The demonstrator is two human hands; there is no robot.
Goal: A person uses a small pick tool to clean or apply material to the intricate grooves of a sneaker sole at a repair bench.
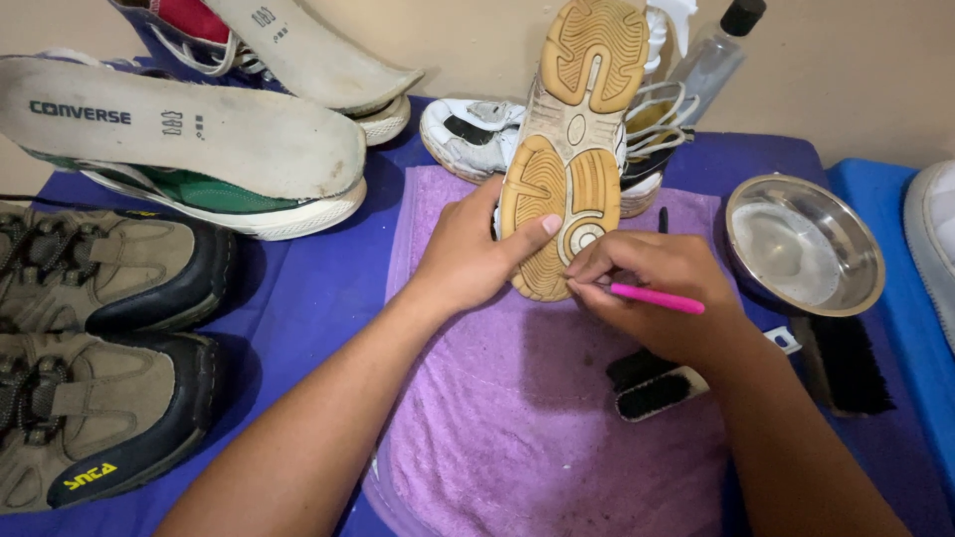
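Head view. I see the left hand [468, 254] clasped around the heel end of a white sneaker [572, 139], held upright with its tan sole facing me, thumb pressed across the tread; the right hand [662, 293] is closed in a pinch on a slim pink tool [657, 297], its tip set against the heel tread just beside the left thumb. In my judgement the main risk is a slip: if the tip skids out of a groove under pressure, it could jab the left thumb lying right next to it, and the shoe, braced only at its lower end on the soft purple towel [517, 428], could twist or topple away from the hands. Just under the right wrist lies a small black-bristled brush [652, 390], which a dropped elbow could knock. To the right of the right hand stand a steel bowl [867, 261] holding cloudy liquid and a larger black brush [846, 363]; a wide sweep of the forearm might tip the bowl. Beyond the hands a second white sneaker [468, 134] and a clear bottle [711, 60] crowd the raised shoe. Left of the left arm, brown hiking shoes [99, 268] and a green sneaker [214, 194] lie well apart, on the blue-covered surface [308, 288].
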